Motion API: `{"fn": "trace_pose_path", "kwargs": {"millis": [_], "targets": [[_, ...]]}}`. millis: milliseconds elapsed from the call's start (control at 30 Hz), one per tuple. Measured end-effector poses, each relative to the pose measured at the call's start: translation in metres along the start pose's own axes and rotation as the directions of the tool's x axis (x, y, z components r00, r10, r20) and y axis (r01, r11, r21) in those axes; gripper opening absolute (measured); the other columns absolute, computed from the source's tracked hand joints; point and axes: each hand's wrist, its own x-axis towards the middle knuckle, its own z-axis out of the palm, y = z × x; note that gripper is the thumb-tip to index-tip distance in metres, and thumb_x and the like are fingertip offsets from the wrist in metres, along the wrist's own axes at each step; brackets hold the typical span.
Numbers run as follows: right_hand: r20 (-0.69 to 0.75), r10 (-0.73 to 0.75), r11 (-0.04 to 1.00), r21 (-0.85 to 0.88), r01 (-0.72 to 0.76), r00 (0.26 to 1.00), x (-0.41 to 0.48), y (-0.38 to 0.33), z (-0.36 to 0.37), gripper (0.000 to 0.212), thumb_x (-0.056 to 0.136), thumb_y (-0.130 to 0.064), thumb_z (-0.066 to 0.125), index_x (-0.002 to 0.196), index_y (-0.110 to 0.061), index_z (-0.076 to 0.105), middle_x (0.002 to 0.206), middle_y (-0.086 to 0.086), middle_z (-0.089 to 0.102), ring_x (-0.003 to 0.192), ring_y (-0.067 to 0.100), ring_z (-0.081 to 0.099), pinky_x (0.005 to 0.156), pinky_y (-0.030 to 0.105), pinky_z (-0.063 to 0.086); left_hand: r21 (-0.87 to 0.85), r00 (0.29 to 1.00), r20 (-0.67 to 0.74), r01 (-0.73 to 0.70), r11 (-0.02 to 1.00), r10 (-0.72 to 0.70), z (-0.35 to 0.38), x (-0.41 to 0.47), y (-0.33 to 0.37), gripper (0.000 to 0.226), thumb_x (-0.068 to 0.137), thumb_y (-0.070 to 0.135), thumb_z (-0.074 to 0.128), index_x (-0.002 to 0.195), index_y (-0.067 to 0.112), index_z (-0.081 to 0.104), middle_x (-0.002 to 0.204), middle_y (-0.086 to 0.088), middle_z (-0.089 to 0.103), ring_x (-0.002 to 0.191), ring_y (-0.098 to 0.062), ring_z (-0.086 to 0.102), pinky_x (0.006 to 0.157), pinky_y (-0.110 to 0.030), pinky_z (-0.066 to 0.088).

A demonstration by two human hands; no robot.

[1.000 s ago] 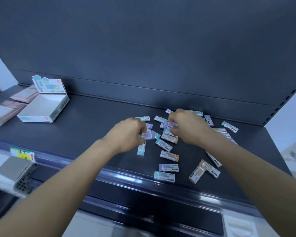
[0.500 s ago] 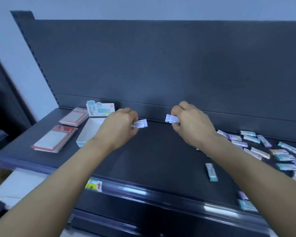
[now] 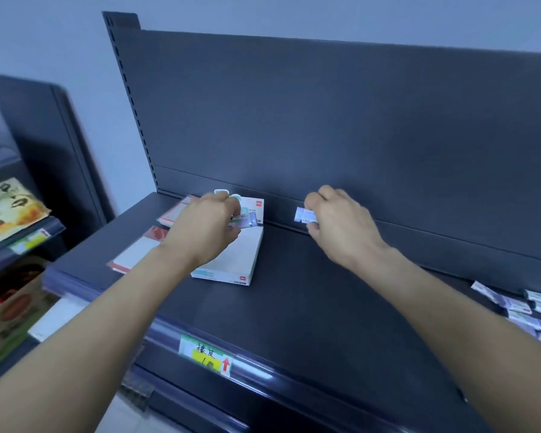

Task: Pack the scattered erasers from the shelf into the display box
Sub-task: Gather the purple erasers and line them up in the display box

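Hovering over display box (image 3: 231, 260) — left hand (image 3: 200, 232) pinching eraser (image 3: 245, 220); right hand (image 3: 341, 226) too; packets (image 3: 135, 254) beside

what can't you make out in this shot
Head view only:
- Inside of the box: the left hand covers much of it, so its contents are unclear.
- The left eraser and right eraser: print blurred; curled fingers of the left hand and right hand hide whether either holds more than one.
- The loose erasers: cut off by the right edge, so no count.
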Motion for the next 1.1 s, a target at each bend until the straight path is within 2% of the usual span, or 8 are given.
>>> {"fn": "trace_pose_path", "kwargs": {"millis": [267, 367, 667, 767, 900, 1100], "targets": [[0.067, -0.024, 0.999, 0.048, 0.021, 0.997, 0.040, -0.034, 0.031, 0.024, 0.092, -0.007, 0.045, 0.115, -0.011, 0.051, 0.111, 0.005, 0.050, 0.103, 0.024, 0.049, 0.065, 0.031, 0.037, -0.005, 0.993, 0.093, 0.076, 0.997, -0.075, 0.027, 0.014, -0.055, 0.025, 0.089, 0.029, 0.055, 0.092, 0.005, 0.059, 0.095, -0.011, 0.061, 0.087, -0.032, 0.054, 0.064, -0.031, 0.036], [0.093, 0.016, 0.999, 0.048, -0.021, 0.996, 0.055, -0.045, 0.044, 0.024, 0.091, -0.005, 0.045, 0.113, -0.010, 0.051, 0.111, 0.005, 0.050, 0.102, 0.025, 0.049, 0.066, 0.032, 0.039, -0.012, 0.985, 0.170, 0.031, 0.999, -0.028, 0.045, 0.027, -0.073, 0.021, 0.087, 0.026, 0.055, 0.094, 0.007, 0.059, 0.098, -0.012, 0.061, 0.092, -0.033, 0.055, 0.073, -0.037, 0.043], [0.238, 0.176, 0.980, 0.045, -0.192, 0.955, 0.093, -0.080, 0.092, 0.025, 0.092, -0.005, 0.046, 0.116, -0.009, 0.052, 0.121, 0.008, 0.051, 0.111, 0.027, 0.049, 0.077, 0.034, 0.045, 0.001, 0.931, 0.325, -0.175, 0.985, 0.165, 0.096, 0.063, -0.112, 0.027, 0.090, 0.029, 0.051, 0.110, 0.015, 0.060, 0.117, -0.005, 0.060, 0.113, -0.025, 0.042, 0.092, -0.036, 0.035], [0.289, 0.221, 0.967, 0.060, -0.248, 0.932, 0.102, -0.089, 0.105, 0.023, 0.090, -0.005, 0.046, 0.111, -0.008, 0.055, 0.122, 0.010, 0.053, 0.109, 0.031, 0.052, 0.078, 0.035, 0.045, -0.022, 0.915, 0.337, -0.229, 0.973, 0.223, 0.108, 0.072, -0.118, 0.028, 0.089, 0.025, 0.050, 0.112, 0.012, 0.060, 0.117, -0.006, 0.062, 0.112, -0.025, 0.045, 0.089, -0.034, 0.038], [0.322, 0.245, 0.953, 0.094, -0.288, 0.915, 0.112, -0.096, 0.124, 0.018, 0.089, -0.003, 0.045, 0.103, -0.009, 0.056, 0.114, 0.010, 0.055, 0.101, 0.033, 0.056, 0.069, 0.032, 0.039, -0.071, 0.901, 0.352, -0.243, 0.967, 0.252, 0.119, 0.075, -0.123, 0.025, 0.088, 0.017, 0.050, 0.108, 0.010, 0.062, 0.115, -0.006, 0.062, 0.107, -0.026, 0.052, 0.086, -0.035, 0.043], [0.332, 0.287, 0.948, 0.034, -0.315, 0.899, 0.116, -0.098, 0.137, 0.025, 0.089, -0.005, 0.047, 0.110, -0.013, 0.057, 0.113, 0.007, 0.056, 0.101, 0.032, 0.058, 0.065, 0.030, 0.036, -0.055, 0.894, 0.375, -0.243, 0.968, 0.246, 0.124, 0.075, -0.127, 0.020, 0.089, 0.011, 0.048, 0.103, 0.009, 0.062, 0.106, -0.008, 0.059, 0.097, -0.028, 0.057, 0.076, -0.038, 0.048]]}}
